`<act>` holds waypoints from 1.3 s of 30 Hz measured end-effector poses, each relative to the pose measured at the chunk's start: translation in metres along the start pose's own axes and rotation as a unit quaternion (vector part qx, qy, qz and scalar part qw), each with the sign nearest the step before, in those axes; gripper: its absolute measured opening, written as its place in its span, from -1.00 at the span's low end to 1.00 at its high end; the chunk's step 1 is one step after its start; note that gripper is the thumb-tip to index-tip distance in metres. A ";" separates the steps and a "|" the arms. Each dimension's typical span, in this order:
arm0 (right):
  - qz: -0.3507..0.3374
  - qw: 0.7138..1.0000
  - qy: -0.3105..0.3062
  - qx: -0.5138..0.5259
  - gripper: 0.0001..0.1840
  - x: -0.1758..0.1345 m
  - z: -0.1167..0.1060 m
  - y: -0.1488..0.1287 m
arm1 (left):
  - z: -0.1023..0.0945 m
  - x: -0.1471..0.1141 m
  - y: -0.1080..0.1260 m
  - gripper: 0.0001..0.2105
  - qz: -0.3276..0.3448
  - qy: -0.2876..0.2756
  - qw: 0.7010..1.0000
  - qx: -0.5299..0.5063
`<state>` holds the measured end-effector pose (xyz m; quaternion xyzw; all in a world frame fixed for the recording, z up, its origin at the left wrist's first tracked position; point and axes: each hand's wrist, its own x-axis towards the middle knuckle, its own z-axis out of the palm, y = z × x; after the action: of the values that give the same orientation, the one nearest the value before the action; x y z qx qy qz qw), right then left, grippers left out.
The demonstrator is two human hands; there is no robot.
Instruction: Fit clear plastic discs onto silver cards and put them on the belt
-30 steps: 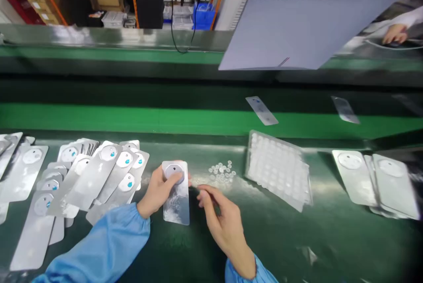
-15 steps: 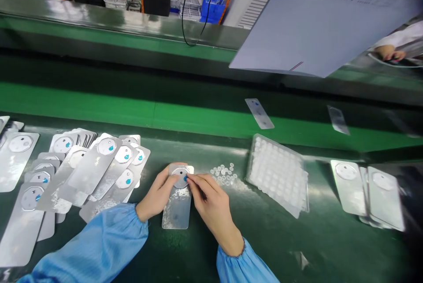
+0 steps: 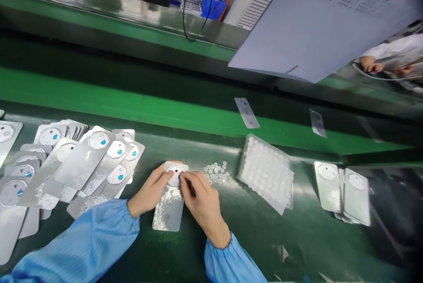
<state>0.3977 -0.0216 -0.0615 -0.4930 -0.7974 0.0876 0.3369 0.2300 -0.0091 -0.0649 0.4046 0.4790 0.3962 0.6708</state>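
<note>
My left hand grips a silver rectangular plate by its upper left side, thumb on the front. Near the plate's top is a white octagonal patch with a small dark hole and a bit of blue. My right hand is closed, thumb and index finger pinched at the blue bit on the patch's right edge; what they hold is hidden. Small clear round pieces lie scattered right of the plate. Beyond them sits a clear plastic tray with rows of whitish round pieces.
Overlapping silver plates, many with blue marks, cover the left of the table. Another stack lies at the right. Two plates rest on the green belt. A large pale panel overhangs the upper right; a co-worker's hand shows behind it.
The view has shifted slightly, moving most things leftward. Both hands keep the same hold on the plate, with the right fingers still pinched at the blue bit.
</note>
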 end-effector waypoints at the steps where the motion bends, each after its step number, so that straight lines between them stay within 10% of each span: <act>1: -0.006 1.000 0.003 -0.003 -0.87 0.000 0.001 0.000 | 0.000 0.000 0.000 -0.64 -0.004 0.000 1.000 -0.004; 27: 0.000 0.998 -0.006 -0.055 -0.83 -0.001 -0.001 0.002 | 0.004 -0.008 0.009 -0.68 0.079 -0.018 0.994 0.070; 39: -0.005 0.999 0.008 -0.032 -0.84 -0.002 0.000 0.001 | 0.002 -0.003 0.003 -0.67 0.019 0.014 1.000 -0.005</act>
<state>0.3990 -0.0229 -0.0631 -0.5001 -0.7994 0.0567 0.3281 0.2307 -0.0110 -0.0613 0.4047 0.4783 0.4171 0.6584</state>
